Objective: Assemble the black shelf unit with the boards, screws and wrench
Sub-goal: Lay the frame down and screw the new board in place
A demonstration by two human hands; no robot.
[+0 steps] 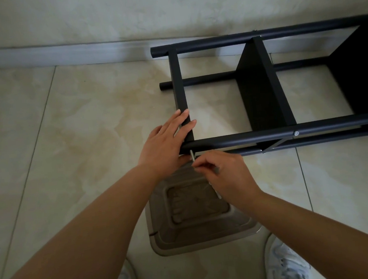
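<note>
1. A black shelf unit (270,101) lies on its side on a pale tiled floor (72,126), close to a light wall (103,18).
2. Its round black poles run left to right; flat black boards cross between them, one at the left end (180,84) and a wider one in the middle (260,89).
3. The left hand (167,140) rests flat on the near end of the left board, fingers (184,117) straight and slightly spread, right where the board meets the near pole (266,135).
4. The right hand (223,173) is just beside it, fingers curled and pinching a thin metal wrench (192,155), whose tip touches the near pole at the board's corner.
5. A silver screw head (297,133) shows further right on the same pole.
6. A grey plastic stool (197,213) stands beneath the hands, between two light-coloured shoes (287,261).
</note>
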